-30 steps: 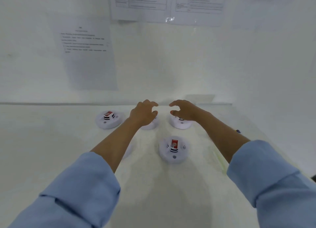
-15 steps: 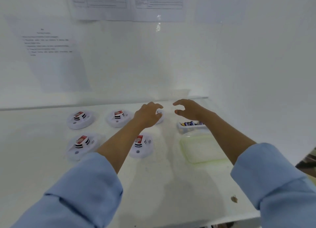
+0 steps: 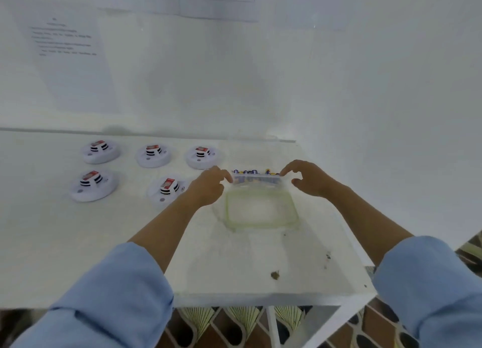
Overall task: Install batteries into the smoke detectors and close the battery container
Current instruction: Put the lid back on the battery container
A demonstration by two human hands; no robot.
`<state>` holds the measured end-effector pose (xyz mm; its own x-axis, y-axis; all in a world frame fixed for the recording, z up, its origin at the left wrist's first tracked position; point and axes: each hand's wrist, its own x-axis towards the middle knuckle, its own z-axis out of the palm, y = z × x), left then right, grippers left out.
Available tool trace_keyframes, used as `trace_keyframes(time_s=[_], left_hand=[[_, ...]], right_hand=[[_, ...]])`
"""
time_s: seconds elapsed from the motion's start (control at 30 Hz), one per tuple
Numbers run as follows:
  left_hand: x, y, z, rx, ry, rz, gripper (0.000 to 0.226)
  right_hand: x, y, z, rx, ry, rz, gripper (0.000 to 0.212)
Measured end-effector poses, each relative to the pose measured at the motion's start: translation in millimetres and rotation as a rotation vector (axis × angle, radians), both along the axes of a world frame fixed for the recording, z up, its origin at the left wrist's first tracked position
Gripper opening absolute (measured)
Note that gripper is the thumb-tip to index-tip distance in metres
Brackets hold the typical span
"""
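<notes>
Several white round smoke detectors lie on the white table, each with a red-topped battery in its open back; the nearest one (image 3: 167,190) is just left of my left wrist. A small clear battery container (image 3: 257,178) holding blue and yellow batteries stands at the right. Its translucent greenish lid (image 3: 260,212) lies flat on the table just in front of it. My left hand (image 3: 208,188) has its fingertips at the container's left end. My right hand (image 3: 310,178) touches the right corner with the index finger, thumb apart. Neither hand is closed around anything.
Back-row detectors sit at the left (image 3: 100,152), middle (image 3: 154,154) and right (image 3: 203,156), and another lies at the front left (image 3: 92,186). White walls with taped papers (image 3: 67,42) close the back and right. The table's front edge (image 3: 260,299) is near, and a brown speck (image 3: 274,275) lies on it.
The view has swung right and down. Both hands moved from over the detectors to the two ends of the battery container.
</notes>
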<state>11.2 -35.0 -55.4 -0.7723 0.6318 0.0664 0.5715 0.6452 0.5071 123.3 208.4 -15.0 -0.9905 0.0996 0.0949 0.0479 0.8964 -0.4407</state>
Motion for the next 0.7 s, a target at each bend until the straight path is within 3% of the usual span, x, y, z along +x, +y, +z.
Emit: trace_keyframes(time_s=[0.1, 0.27, 0.43, 0.6, 0.7], left_hand=[[5.4, -7.7, -7.9, -0.068, -0.049, -0.053, 0.039], [9.5, -12.0, -10.3, -0.041, -0.052, -0.068, 0.044], [4.7, -11.4, -6.4, -0.068, -0.046, -0.109, 0.027], [5.2, -13.6, -4.9, -0.016, -0.058, -0.103, 0.017], [3.8, -17.6, -1.9, -0.011, -0.086, -0.121, 0.018]], right_hand=[[13.1, 6.2, -12.5, -0.029, 0.005, 0.010, 0.048], [22.2, 15.2, -28.0, 0.064, -0.147, 0.031, 0.056], [25.3, 22.1, -31.6, 0.066, -0.186, 0.064, 0.049], [24.8, 28.4, -28.4, 0.118, -0.191, 0.136, 0.020], [24.4, 32.5, -25.7, 0.071, -0.184, 0.142, 0.019]])
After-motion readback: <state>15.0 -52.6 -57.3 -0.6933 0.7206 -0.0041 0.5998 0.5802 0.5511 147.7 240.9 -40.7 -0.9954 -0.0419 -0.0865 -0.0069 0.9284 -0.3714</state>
